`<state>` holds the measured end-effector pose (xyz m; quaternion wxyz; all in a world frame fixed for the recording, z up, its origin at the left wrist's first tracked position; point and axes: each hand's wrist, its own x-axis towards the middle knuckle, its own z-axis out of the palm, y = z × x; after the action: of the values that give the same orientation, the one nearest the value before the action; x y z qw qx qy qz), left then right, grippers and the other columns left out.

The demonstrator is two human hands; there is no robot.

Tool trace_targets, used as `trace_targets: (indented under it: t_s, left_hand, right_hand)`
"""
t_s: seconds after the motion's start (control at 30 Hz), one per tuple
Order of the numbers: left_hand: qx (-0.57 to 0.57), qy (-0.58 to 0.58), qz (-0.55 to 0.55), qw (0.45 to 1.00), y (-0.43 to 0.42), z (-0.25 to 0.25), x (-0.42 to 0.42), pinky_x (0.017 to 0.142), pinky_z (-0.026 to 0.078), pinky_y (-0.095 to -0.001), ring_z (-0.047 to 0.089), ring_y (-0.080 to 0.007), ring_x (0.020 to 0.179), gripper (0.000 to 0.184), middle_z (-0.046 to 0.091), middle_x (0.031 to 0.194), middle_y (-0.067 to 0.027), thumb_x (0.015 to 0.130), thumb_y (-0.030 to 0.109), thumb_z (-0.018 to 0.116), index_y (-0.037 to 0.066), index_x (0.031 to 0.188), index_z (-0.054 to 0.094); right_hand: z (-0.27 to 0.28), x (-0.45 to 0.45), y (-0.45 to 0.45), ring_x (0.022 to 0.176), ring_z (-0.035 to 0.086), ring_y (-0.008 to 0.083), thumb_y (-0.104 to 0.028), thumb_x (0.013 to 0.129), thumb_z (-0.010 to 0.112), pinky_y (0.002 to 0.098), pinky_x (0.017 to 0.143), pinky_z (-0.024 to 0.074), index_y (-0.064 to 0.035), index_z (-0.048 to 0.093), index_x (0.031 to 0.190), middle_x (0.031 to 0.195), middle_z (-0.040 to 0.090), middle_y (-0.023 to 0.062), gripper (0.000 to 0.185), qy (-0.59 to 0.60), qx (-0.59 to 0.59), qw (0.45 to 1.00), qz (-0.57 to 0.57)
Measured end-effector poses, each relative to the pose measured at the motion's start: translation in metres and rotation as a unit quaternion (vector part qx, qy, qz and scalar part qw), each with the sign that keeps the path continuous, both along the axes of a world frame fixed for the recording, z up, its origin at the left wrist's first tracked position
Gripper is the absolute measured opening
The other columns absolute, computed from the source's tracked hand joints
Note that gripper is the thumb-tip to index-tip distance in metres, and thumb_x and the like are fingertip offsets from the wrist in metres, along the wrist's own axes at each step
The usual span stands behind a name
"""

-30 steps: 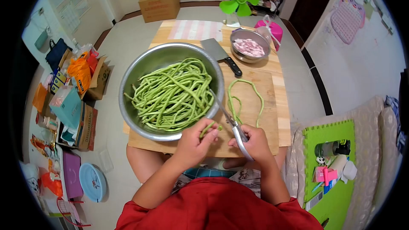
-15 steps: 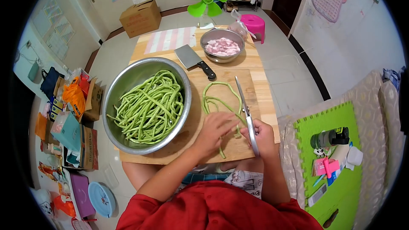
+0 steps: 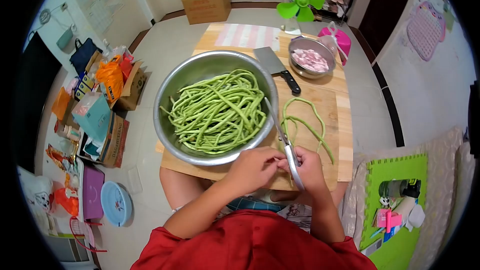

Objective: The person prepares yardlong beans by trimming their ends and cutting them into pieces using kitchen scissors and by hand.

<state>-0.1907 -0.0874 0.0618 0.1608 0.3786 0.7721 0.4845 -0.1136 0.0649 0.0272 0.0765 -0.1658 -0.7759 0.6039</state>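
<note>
Scissors (image 3: 294,169) with long metal blades are gripped in my right hand (image 3: 309,166), their tips pointing up and left to the basin's rim. My left hand (image 3: 256,169) is closed in a pinch right beside the scissor handles, close to my right fingertips; what it pinches is hidden. A few long green beans (image 3: 311,128) lie curved on the wooden cutting board (image 3: 327,107), just beyond my hands. To the left, a large steel basin (image 3: 165,120) holds a heap of long green beans (image 3: 217,110).
A cleaver (image 3: 274,64) lies behind the beans, near a steel bowl (image 3: 309,74) of cut raw meat (image 3: 310,60). A green fan (image 3: 301,1) stands at the table's far end. On the right, a bottle (image 3: 395,188) lies on a green foam mat (image 3: 397,167).
My left hand has come off the loose beans and closed to a pinch near my right hand. The scissors now tilt further left. The view has shifted, with everything appearing further right.
</note>
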Motion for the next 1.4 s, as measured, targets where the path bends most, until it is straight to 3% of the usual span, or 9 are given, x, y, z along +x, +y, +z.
trace_targets:
  t_s: [0.2,0.37,0.43,0.63,0.73,0.93,1.03,1.17,1.4]
  left_hand:
    - [0.021,0.212,0.189,0.959,-0.045,-0.001,-0.054,0.062,0.049,-0.0301,0.063,-0.0248,0.067,0.013,0.065,0.081,-0.0123,0.079,0.003,0.06,0.004,0.09,0.066]
    - [-0.012,0.045,0.231,0.972,-0.036,-0.016,-0.08,0.066,0.049,-0.0314,0.062,-0.0226,0.072,0.038,0.064,0.095,-0.0142,0.084,0.015,0.06,0.004,0.119,0.048]
    - [0.096,-0.106,0.179,0.973,-0.032,-0.017,-0.084,0.083,0.046,-0.0333,0.057,-0.022,0.095,0.057,0.053,0.116,-0.0219,0.087,0.014,0.057,0.006,0.135,0.026]
    - [0.232,-0.303,0.095,0.919,-0.028,-0.015,-0.083,0.096,0.036,-0.0309,0.048,-0.0203,0.109,0.055,0.05,0.119,-0.015,0.087,0.013,0.058,0.008,0.135,0.032]
    - [0.259,-0.36,0.106,0.89,-0.028,-0.012,-0.081,0.091,0.042,-0.0295,0.051,-0.0163,0.104,0.036,0.054,0.105,-0.0115,0.088,0.011,0.056,0.004,0.122,0.048]
    - [0.367,-0.37,0.141,0.842,-0.054,0.004,-0.04,0.078,0.051,-0.0295,0.058,-0.0164,0.089,0.014,0.057,0.093,-0.0063,0.089,0.013,0.056,0.006,0.099,0.05]
    - [0.39,-0.392,0.136,0.822,-0.072,0.01,-0.016,0.075,0.053,-0.0273,0.06,-0.0161,0.086,0.011,0.058,0.091,-0.0077,0.09,0.013,0.055,0.005,0.097,0.05]
    - [0.386,-0.452,0.129,0.794,-0.08,0.012,0.001,0.069,0.055,-0.0241,0.062,-0.016,0.081,0.01,0.059,0.086,-0.0082,0.091,0.012,0.054,0.004,0.096,0.049]
    - [0.36,-0.519,0.145,0.761,-0.09,0.009,0.002,0.052,0.057,-0.0303,0.064,-0.0226,0.065,0.02,0.06,0.081,-0.0132,0.089,0.012,0.053,0.003,0.106,0.047]
  right_hand:
    - [0.016,-0.03,-0.031,0.049,0.046,0.0136,-0.04,0.071,0.076,0.0301,0.049,0.0403,-0.0011,0.056,0.066,0.052,0.051,0.0062,0.044,-0.052,0.068,0.996,0.007]
    - [0.003,-0.039,-0.035,0.046,0.042,0.0124,-0.043,0.072,0.074,0.0302,0.046,0.0359,-0.0023,0.051,0.06,0.049,0.047,0.0041,0.049,-0.072,0.043,0.996,-0.025]
    - [-0.003,-0.04,-0.035,0.045,0.039,0.0124,-0.044,0.073,0.074,0.0306,0.045,0.0335,-0.0027,0.05,0.058,0.048,0.045,0.0025,0.05,-0.054,0.071,0.996,-0.016]
    - [0.003,-0.043,-0.044,0.046,0.038,0.0115,-0.044,0.073,0.073,0.0295,0.044,0.032,-0.0024,0.057,0.063,0.048,0.043,0.0007,0.045,-0.054,0.054,0.997,-0.008]
    - [0.01,-0.042,-0.046,0.046,0.037,0.0097,-0.04,0.074,0.074,0.0268,0.044,0.031,-0.0023,0.061,0.067,0.05,0.045,-0.0011,0.04,-0.05,0.03,0.998,-0.014]
    - [0.027,-0.042,-0.057,0.058,0.062,0.0129,-0.031,0.086,0.064,0.0225,0.049,0.0469,0.0012,0.058,0.086,0.071,0.064,0.0087,0.033,-0.029,-0.214,0.976,0.028]
    - [0.03,-0.045,-0.065,0.058,0.062,0.0129,-0.032,0.085,0.065,0.0208,0.043,0.0431,0.001,0.058,0.087,0.074,0.064,0.0099,0.034,-0.007,-0.293,0.956,0.029]
    - [0.036,-0.053,-0.075,0.056,0.059,0.0093,-0.032,0.082,0.068,0.0199,0.034,0.035,-0.0008,0.058,0.084,0.069,0.062,0.0068,0.033,-0.016,-0.259,0.965,0.031]
    - [0.041,-0.062,-0.083,0.06,0.06,0.0112,-0.003,0.074,0.072,0.022,0.054,0.047,-0.0004,0.055,0.081,0.071,0.06,0.0044,0.019,0.032,-0.246,0.969,-0.005]
